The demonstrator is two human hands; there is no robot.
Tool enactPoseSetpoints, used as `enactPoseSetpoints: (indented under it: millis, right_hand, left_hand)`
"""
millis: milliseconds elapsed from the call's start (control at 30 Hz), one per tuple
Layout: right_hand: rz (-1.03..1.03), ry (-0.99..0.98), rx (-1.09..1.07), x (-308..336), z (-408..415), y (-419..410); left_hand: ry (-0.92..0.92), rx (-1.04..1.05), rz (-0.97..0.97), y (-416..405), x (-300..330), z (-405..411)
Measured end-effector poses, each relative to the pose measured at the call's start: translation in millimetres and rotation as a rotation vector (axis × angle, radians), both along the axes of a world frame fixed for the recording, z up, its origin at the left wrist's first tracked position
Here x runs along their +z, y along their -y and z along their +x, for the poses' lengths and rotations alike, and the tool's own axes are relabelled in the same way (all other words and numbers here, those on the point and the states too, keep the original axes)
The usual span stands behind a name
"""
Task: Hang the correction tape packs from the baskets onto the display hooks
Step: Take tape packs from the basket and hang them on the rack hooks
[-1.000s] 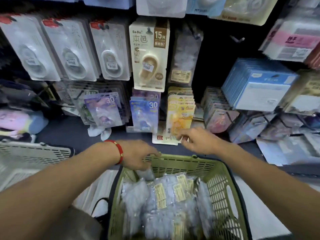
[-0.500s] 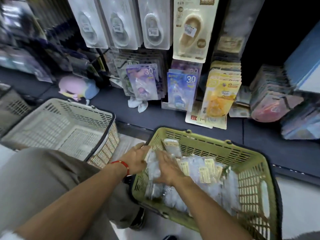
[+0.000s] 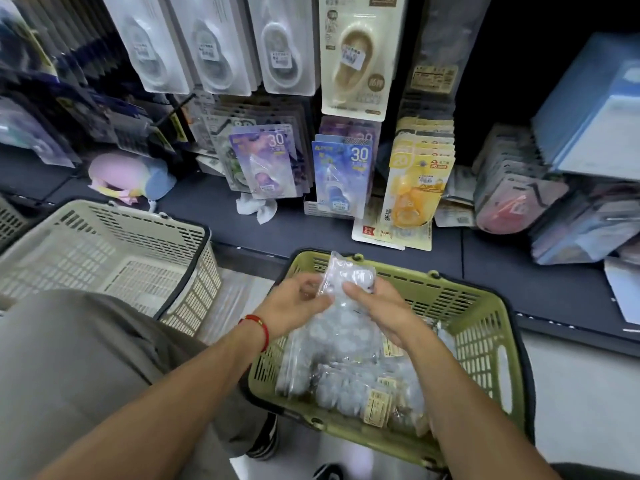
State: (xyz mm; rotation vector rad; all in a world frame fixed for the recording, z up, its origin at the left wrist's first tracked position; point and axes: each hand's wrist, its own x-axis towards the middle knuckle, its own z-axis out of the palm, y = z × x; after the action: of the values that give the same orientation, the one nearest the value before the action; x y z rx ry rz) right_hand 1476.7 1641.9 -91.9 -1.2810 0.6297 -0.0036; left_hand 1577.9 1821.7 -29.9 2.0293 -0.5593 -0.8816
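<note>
Both grips hold one clear correction tape pack (image 3: 346, 278) above the far left corner of the green basket (image 3: 485, 327): the left hand (image 3: 294, 303) pinches its left edge and the right hand (image 3: 372, 303) curls round its right side. More packs (image 3: 349, 375) lie piled inside that basket. Left of it stands a beige basket (image 3: 114, 258), against the shelf edge.

A dark shelf (image 3: 485, 271) runs in front of me along a dim black display wall (image 3: 519, 64), its ledge low above a pale floor (image 3: 571, 410). Light falls from overhead, leaving the upper right of the wall in shadow.
</note>
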Motion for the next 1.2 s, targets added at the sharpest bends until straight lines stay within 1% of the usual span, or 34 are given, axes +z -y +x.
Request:
enactPoseSetpoints:
  millis: [33,67,100,167,200,233,300,333,367,433,467,500,533,567,600,633,667,700,733,767,800,833,867,933,967,1000,1067,1100,1133,1200]
  right_hand:
    - [0.086,0.04,-0.001,8,-3,2]
    - [0.149,0.071,-0.01,15,-6,2]
    - [0.187,0.085,-0.041,20,-9,1]
    - [0.171,0.028,-0.114,30,-14,3]
    - [0.152,-0.027,-0.127,33,-19,8]
    - [0.164,-0.092,-0.13,35,-26,16]
    - [0.331,-0.193,-0.103,38,-45,33]
    - [0.428,-0.207,-0.073,39,-54,37]
    - [0.473,-0.201,-0.038,39,-62,37]
    - [0.418,-0.145,-0.021,34,-67,30]
    - [0.356,-0.113,-0.048,30,-67,26]
    - [0.303,-0.094,-0.094,25,-67,22]
    - [0.256,-0.085,-0.129,22,-68,19]
    - [0.23,-0.07,-0.151,20,-69,16]
    - [0.206,-0.054,-0.162,19,-70,15]
    - [0.196,-0.036,-0.171,17,-72,14]
    - [0.2,-0.021,-0.171,15,-74,11]
    - [0.224,-0.003,-0.162,14,-73,7]
    - [0.244,0.014,-0.13,12,-72,3]
    - [0.23,0.017,-0.082,11,-70,-1]
    - [0.16,-0.011,-0.028,7,-67,-5]
    - [0.047,-0.064,0.017,4,-66,-7]
    - [-0.104,-0.145,0.037,-2,-67,-7]
    - [-0.442,-0.314,0.071,-20,-77,-4]
    - [-0.555,-0.375,0.166,-32,-85,-5]
    - [-0.618,-0.433,0.306,-44,-92,-7]
    - [-0.728,-0.546,0.591,-67,-101,-19]
    - [-0.823,-0.581,0.699,-78,-102,-25]
    - [-0.939,-0.598,0.773,-86,-102,-31]
    - [-1.116,-0.629,0.804,-94,-97,-38]
  left_hand:
    - [-0.074,-0.027,-0.052,6,-4,-7]
    - [-0.089,-0.029,-0.094,12,-8,-12]
    - [-0.079,-0.003,-0.123,18,-11,-14]
    - [-0.01,0.021,-0.135,26,-14,-13]
    - [0.071,-0.017,-0.103,28,-14,-11]
    - [0.201,-0.083,-0.047,29,-12,-8]
    - [0.516,-0.255,0.023,26,-12,-7]
    - [0.633,-0.35,0.022,25,-11,-9]
    - [0.723,-0.445,0.014,24,-11,-13]
    - [0.838,-0.541,0.008,24,-15,-20]
    - [0.866,-0.521,0.012,25,-18,-22]
    - [0.873,-0.453,0.02,25,-21,-23]
    - [0.825,-0.336,0.022,26,-23,-22]
    - [0.711,-0.18,0.022,25,-23,-20]
    - [0.509,-0.015,0.018,24,-22,-21]
    - [0.22,0.132,0.004,25,-19,-24]
    - [-0.102,0.233,-0.032,26,-16,-29]
    - [-0.396,0.279,-0.065,29,-16,-35]
    - [-0.58,0.298,-0.099,32,-17,-41]
    - [-0.656,0.318,-0.14,34,-21,-46]
    - [-0.673,0.355,-0.174,36,-25,-50]
    - [-0.66,0.404,-0.198,36,-28,-52]
    - [-0.633,0.458,-0.202,35,-31,-52]
    - [-0.524,0.527,-0.128,29,-37,-49]
    - [-0.461,0.536,-0.079,25,-39,-46]
    - [-0.415,0.543,-0.052,22,-42,-43]
    - [-0.366,0.594,-0.051,17,-46,-36]
    - [-0.364,0.627,-0.071,16,-45,-34]
    - [-0.38,0.663,-0.101,15,-45,-31]
    - [-0.401,0.711,-0.142,14,-43,-27]
